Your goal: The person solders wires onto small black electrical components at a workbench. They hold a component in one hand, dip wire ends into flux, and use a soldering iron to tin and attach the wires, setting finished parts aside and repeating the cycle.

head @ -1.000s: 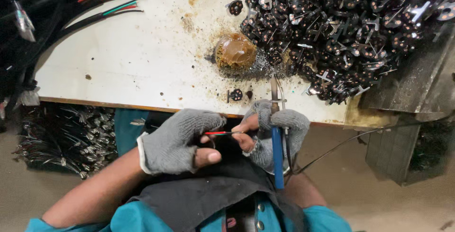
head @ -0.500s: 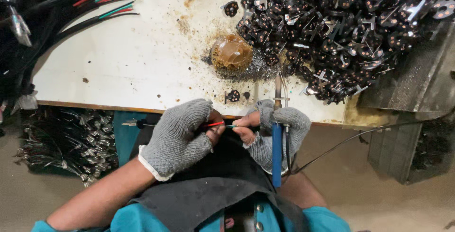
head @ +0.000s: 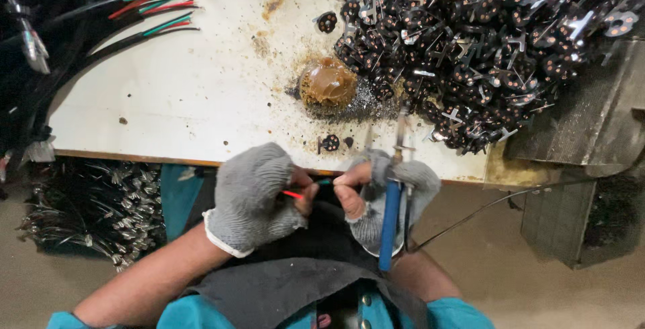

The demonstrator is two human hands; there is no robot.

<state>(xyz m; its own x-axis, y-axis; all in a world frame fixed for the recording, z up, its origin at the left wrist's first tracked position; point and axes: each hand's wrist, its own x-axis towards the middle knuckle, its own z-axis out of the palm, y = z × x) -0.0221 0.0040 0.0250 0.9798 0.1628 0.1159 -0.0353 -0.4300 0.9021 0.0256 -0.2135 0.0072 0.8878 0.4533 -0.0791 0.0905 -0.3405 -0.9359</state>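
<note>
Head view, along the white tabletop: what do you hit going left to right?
Bundle of black cables with red and green wires → bare white tabletop → brown lump of paste → pile of small black connector parts → grey metal block.

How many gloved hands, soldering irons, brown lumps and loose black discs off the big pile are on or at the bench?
Gloved hands: 2, left hand and right hand
Soldering iron: 1
Brown lump: 1
Loose black discs: 2
Total: 6
</note>
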